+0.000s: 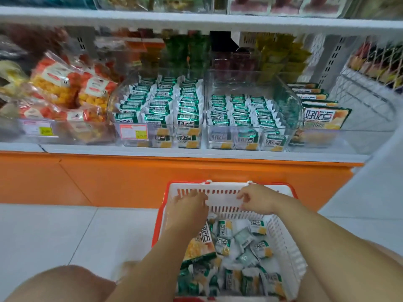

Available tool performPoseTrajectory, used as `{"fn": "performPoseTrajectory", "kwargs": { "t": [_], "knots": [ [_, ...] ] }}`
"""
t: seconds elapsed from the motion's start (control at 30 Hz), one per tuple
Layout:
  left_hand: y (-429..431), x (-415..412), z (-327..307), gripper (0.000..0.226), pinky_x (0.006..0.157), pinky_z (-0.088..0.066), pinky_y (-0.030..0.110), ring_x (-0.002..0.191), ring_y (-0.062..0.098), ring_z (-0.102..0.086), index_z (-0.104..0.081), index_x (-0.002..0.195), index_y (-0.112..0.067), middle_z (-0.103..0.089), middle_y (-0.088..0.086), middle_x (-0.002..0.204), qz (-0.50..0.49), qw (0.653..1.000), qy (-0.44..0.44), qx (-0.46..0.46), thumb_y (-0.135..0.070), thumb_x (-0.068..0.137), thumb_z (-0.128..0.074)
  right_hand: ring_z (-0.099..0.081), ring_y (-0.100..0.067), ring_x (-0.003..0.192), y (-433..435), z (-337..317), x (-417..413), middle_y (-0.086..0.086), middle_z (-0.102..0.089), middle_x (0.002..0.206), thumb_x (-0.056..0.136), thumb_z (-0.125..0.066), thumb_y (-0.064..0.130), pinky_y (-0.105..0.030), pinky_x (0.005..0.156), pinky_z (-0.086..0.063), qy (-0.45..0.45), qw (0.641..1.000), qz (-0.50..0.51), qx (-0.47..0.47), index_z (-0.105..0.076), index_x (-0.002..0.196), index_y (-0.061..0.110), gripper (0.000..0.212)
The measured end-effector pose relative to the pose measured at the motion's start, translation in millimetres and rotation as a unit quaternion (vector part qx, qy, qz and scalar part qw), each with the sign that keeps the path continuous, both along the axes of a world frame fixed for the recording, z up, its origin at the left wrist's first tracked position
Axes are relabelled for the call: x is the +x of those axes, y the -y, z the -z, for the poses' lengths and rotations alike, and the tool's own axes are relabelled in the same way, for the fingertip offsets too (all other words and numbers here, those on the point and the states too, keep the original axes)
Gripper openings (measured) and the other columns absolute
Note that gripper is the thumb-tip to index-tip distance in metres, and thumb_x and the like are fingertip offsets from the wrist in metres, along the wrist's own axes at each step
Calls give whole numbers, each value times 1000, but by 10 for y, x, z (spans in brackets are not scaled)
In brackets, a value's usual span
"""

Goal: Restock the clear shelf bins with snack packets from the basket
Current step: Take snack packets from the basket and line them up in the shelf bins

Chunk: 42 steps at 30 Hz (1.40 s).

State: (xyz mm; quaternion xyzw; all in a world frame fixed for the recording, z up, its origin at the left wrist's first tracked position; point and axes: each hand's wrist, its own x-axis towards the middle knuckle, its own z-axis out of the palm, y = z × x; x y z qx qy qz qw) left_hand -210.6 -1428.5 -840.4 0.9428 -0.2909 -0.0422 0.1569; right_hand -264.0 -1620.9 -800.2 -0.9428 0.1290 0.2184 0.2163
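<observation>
Reaching forward and down with left arm and right arm, side by side. Holding left hand flat-ish, fingers straight out, kinda blurry. Letting right hand hang loose, lightly curled, gripping nothing.

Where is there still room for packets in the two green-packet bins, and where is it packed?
The right bin is bare in its rear half, between its packet rows and its back wall. The left bin is packed front to back in three rows. The basket is heaped at its near end.
</observation>
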Motion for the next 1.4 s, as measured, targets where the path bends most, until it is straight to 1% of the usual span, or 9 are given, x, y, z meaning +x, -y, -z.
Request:
{"fn": "performPoseTrajectory", "kwargs": {
  "t": [0.17, 0.33, 0.53, 0.77, 1.0, 1.1, 1.23, 1.33, 1.4],
  "knots": [
    [-214, -49, 555, 34, 96, -47, 32, 109, 14, -57, -51, 130, -30, -54, -5, 131, -36, 990, -135, 6, -27, 98, -39, -55, -25, 112, -51, 694, 25, -12, -55, 128, 94, -54, 18, -31, 92, -44, -74, 997, 8, 13, -55, 128, 7, 36],
    [-111, 81, 1236, 45, 105, -38, 36, 129, 25, -41, -42, 139, -16, -39, 7, 144, -85, 964, -252, 31, -26, 95, -48, -57, -17, 90, -107, 1691, 42, -9, -57, 121, 94, -54, 16, -28, 77, -47, -108, 990, 68, 59, -36, 142, 12, 52],
    [-36, -34, 1809, 67, 118, -12, 48, 147, 27, 6, 2, 152, -29, 15, 1, 159, -69, 946, -290, 127, -48, 99, -33, -52, -25, 118, -161, 2419, -51, -10, -50, 137, 93, -55, 32, -26, 83, -40, -100, 983, 140, 59, -38, 143, 18, 54],
    [-36, -163, 1912, 66, 117, -6, 43, 145, 23, 18, 9, 151, -34, 24, -2, 156, -86, 956, -256, 118, -55, 97, -25, -41, -31, 128, -245, 2922, 104, -14, -37, 142, 88, -60, 21, -37, 103, -40, -102, 984, 143, 25, -37, 141, 12, 59],
    [-18, -145, 1864, 69, 118, -7, 42, 145, 26, 15, 8, 152, -29, 20, 3, 158, -69, 947, -275, 152, -55, 97, -26, -48, -29, 116, -196, 2889, 48, -10, -52, 123, 80, -67, 42, -36, 91, -47, -180, 977, 89, -67, -58, 117, 16, 46],
    [1, -67, 1746, 69, 118, -16, 46, 147, 29, 4, 2, 152, -27, 12, 5, 159, -51, 939, -296, 170, -51, 98, -32, -61, -22, 96, -65, 2552, 42, -6, -64, 107, 82, -66, 39, -30, 77, -50, -165, 983, 74, -32, -64, 105, 14, 33],
    [76, 103, 1452, 49, 101, -43, 41, 125, 29, -46, -39, 137, -17, -38, 11, 144, -28, 919, -338, 201, -39, 94, -48, -47, -11, 61, 141, 1702, 118, 0, -49, 70, 88, -64, 31, -23, 53, -35, -149, 986, 68, 36, -48, 70, 17, 28],
    [174, 150, 1017, 41, 101, -43, 40, 120, 25, -51, -50, 129, -12, -51, 6, 136, 28, 935, -296, 194, -36, 97, -42, -47, -14, 68, 217, 1066, 155, 0, -49, 79, 90, -64, 31, -25, 59, -35, -108, 993, 42, 23, -51, 81, 13, 24],
    [244, 162, 606, 36, 98, -44, 38, 116, 26, -55, -55, 125, -10, -57, 8, 128, 32, 949, -278, 147, -31, 99, -41, -41, -10, 62, 196, 708, 160, 2, -46, 73, 88, -64, 36, -25, 54, -30, -74, 997, 10, 6, -45, 70, 19, 31]
  ]
}}
